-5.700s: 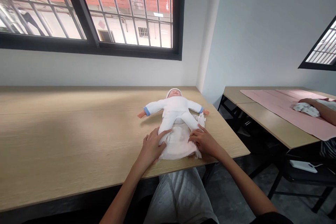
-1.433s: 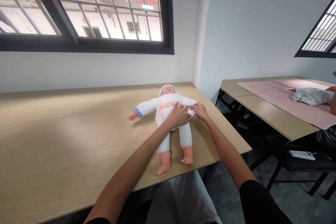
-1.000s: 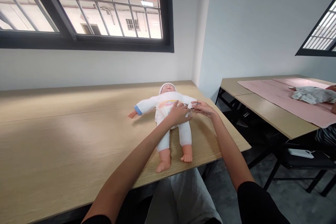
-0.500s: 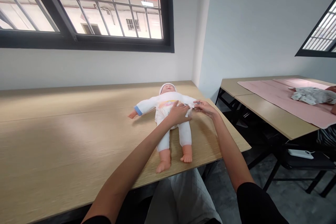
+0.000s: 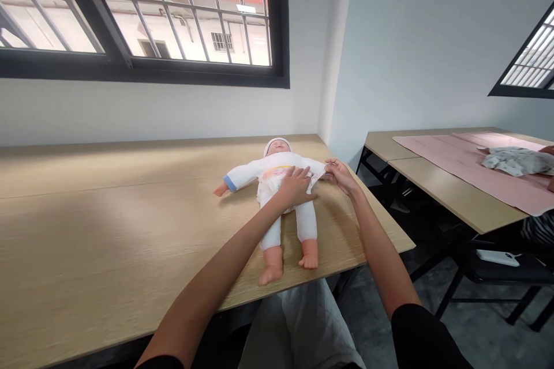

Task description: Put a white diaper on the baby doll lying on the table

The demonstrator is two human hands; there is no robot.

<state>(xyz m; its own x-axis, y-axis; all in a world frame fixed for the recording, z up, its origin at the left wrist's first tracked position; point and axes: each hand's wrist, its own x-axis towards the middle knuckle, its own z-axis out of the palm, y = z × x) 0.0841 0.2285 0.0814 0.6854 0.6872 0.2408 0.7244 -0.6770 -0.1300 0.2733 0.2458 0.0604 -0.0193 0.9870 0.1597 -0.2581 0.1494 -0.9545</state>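
A baby doll in a white outfit and white cap lies on its back on the wooden table, head toward the wall. Its arm at the left is stretched out, with a blue cuff at the wrist. My left hand rests on the doll's belly and hip, fingers apart and pointing up. At the doll's other sleeve, my right hand pinches the white fabric near the cuff. The doll's hand on that side is mostly hidden.
At the right stands a second table with a pink mat and a patterned white cloth. A person's hand shows at the far right edge. Below is a black chair with a white object on it.
My right hand has shifted slightly at the sleeve end, its fingers now raised and pulling the white fabric outward. My left hand's fingers have spread flatter on the doll's belly.
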